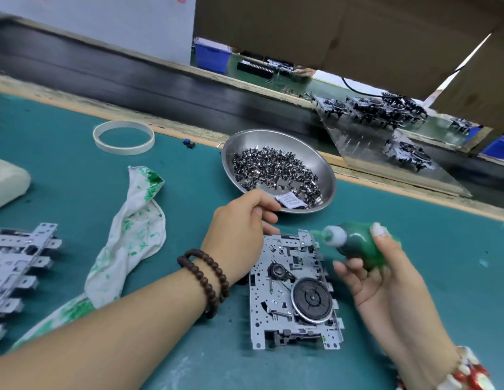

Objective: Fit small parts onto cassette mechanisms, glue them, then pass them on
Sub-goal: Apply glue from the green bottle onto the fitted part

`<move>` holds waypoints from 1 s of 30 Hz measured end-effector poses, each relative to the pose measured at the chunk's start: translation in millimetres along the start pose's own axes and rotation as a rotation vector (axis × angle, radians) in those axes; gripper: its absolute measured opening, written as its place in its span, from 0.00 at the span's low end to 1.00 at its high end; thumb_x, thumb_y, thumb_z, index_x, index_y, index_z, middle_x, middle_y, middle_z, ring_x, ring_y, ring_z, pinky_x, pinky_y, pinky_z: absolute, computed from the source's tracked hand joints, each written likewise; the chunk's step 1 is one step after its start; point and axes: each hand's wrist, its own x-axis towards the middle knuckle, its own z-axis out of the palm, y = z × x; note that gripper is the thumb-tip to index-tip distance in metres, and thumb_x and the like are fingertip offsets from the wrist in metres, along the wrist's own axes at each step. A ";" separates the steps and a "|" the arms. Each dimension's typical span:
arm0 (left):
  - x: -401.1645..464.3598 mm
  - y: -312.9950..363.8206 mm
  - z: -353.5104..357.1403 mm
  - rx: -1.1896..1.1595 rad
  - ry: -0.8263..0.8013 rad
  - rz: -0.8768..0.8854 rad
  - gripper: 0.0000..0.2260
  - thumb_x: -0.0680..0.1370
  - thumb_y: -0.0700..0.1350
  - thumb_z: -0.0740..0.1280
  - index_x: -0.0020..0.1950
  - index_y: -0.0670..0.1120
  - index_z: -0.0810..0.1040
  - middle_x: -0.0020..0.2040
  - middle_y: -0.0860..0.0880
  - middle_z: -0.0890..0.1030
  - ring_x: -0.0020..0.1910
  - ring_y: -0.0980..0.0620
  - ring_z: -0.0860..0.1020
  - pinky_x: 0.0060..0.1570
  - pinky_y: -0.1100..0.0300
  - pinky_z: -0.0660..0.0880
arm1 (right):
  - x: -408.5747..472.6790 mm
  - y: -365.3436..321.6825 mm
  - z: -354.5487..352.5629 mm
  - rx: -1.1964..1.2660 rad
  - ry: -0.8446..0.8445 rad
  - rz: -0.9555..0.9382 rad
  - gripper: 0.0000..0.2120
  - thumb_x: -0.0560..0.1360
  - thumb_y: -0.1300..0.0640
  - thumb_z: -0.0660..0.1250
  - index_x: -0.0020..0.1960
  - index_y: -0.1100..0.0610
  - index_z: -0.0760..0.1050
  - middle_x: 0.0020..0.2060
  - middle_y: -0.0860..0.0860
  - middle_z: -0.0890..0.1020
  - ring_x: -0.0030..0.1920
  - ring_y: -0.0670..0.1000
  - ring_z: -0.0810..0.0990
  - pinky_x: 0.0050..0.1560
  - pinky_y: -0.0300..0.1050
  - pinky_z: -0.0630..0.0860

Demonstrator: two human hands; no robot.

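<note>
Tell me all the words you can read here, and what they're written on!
None can be read.
White packet in the metal bowl: dark print, too small and blurred.
White wall at the top: red marks, cut off by the frame edge.

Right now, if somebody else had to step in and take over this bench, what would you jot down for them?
Left hand: fingers curled at the near rim of the metal bowl of small parts; I cannot tell whether it pinches one.
Right hand: holds the green glue bottle, nozzle pointing at the top edge of the mechanism lying flat between the hands.
Done: green dabs already show on that mechanism.
Left: finish gluing, then pass it on. More mechanisms wait at the far left; a green-stained rag lies beside them.
</note>
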 end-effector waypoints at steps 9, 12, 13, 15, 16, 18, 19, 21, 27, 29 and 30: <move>-17.1 16.8 -14.5 0.433 0.030 0.054 0.10 0.80 0.45 0.57 0.60 0.51 0.71 0.51 0.53 0.67 0.52 0.55 0.66 0.49 0.66 0.61 | 2.0 -13.6 -9.6 0.149 0.050 0.166 0.19 0.74 0.43 0.59 0.39 0.57 0.76 0.22 0.49 0.67 0.18 0.41 0.59 0.16 0.31 0.61; -30.9 23.3 -26.6 0.497 -0.122 -0.120 0.13 0.80 0.51 0.56 0.64 0.51 0.64 0.48 0.49 0.75 0.44 0.53 0.71 0.45 0.61 0.66 | 3.0 -16.9 -16.1 0.202 -0.015 0.178 0.14 0.74 0.49 0.59 0.47 0.58 0.75 0.28 0.53 0.75 0.21 0.43 0.69 0.21 0.33 0.71; -38.0 24.3 -29.7 0.457 -0.182 -0.183 0.13 0.80 0.52 0.56 0.64 0.51 0.63 0.44 0.49 0.78 0.39 0.52 0.74 0.43 0.60 0.69 | 3.0 -17.0 -18.3 0.208 -0.047 0.179 0.14 0.73 0.50 0.60 0.49 0.59 0.76 0.32 0.55 0.79 0.25 0.45 0.74 0.24 0.34 0.75; -55.4 27.4 -33.6 0.204 -0.267 -0.351 0.12 0.80 0.49 0.58 0.62 0.50 0.64 0.37 0.48 0.79 0.32 0.51 0.76 0.36 0.60 0.74 | 3.9 -15.9 -22.0 0.155 -0.129 0.155 0.16 0.70 0.51 0.62 0.53 0.57 0.76 0.43 0.55 0.84 0.35 0.46 0.82 0.34 0.39 0.80; -64.0 29.3 -34.2 0.040 -0.298 -0.429 0.12 0.80 0.46 0.60 0.62 0.48 0.66 0.37 0.46 0.79 0.31 0.50 0.76 0.34 0.59 0.76 | 4.1 -14.4 -23.2 0.099 -0.167 0.130 0.16 0.69 0.52 0.62 0.55 0.56 0.76 0.48 0.53 0.84 0.41 0.46 0.82 0.39 0.42 0.80; -74.9 30.2 -33.4 -0.202 -0.315 -0.510 0.11 0.79 0.42 0.62 0.61 0.47 0.69 0.39 0.44 0.78 0.32 0.51 0.78 0.33 0.60 0.76 | 4.2 -10.7 -23.5 -0.024 -0.226 0.048 0.17 0.69 0.55 0.63 0.57 0.54 0.75 0.53 0.49 0.83 0.49 0.45 0.81 0.47 0.43 0.78; -77.7 29.7 -32.2 -0.256 -0.307 -0.518 0.11 0.78 0.41 0.63 0.60 0.48 0.70 0.39 0.43 0.79 0.33 0.52 0.79 0.34 0.60 0.77 | 3.6 -8.8 -23.5 -0.112 -0.236 -0.005 0.15 0.69 0.58 0.64 0.57 0.54 0.75 0.53 0.47 0.83 0.51 0.45 0.80 0.49 0.41 0.78; -79.5 29.3 -29.1 -0.288 -0.272 -0.507 0.12 0.78 0.38 0.63 0.59 0.49 0.70 0.40 0.43 0.79 0.33 0.53 0.79 0.34 0.61 0.77 | 2.5 -6.1 -24.0 -0.389 -0.192 -0.136 0.13 0.72 0.63 0.67 0.54 0.51 0.75 0.49 0.44 0.83 0.52 0.42 0.80 0.52 0.38 0.76; -78.2 29.9 -19.8 -0.324 -0.215 -0.480 0.11 0.78 0.35 0.63 0.56 0.48 0.72 0.36 0.45 0.82 0.31 0.52 0.81 0.30 0.61 0.77 | 6.2 -3.2 -30.8 -0.906 0.004 -0.336 0.10 0.72 0.55 0.70 0.45 0.46 0.69 0.44 0.38 0.77 0.45 0.35 0.76 0.41 0.28 0.69; -76.8 30.0 -16.4 -0.347 -0.216 -0.477 0.11 0.78 0.34 0.62 0.55 0.49 0.72 0.35 0.45 0.82 0.31 0.52 0.81 0.29 0.61 0.77 | 8.0 -2.5 -33.4 -0.983 0.041 -0.331 0.11 0.73 0.54 0.70 0.47 0.47 0.67 0.42 0.40 0.76 0.43 0.41 0.76 0.38 0.33 0.67; -75.9 29.8 -14.6 -0.356 -0.213 -0.475 0.11 0.77 0.34 0.62 0.54 0.49 0.72 0.35 0.45 0.82 0.31 0.51 0.81 0.29 0.61 0.77 | 8.8 -2.3 -34.0 -1.024 0.045 -0.322 0.11 0.73 0.54 0.69 0.48 0.49 0.67 0.42 0.42 0.76 0.43 0.45 0.75 0.39 0.37 0.66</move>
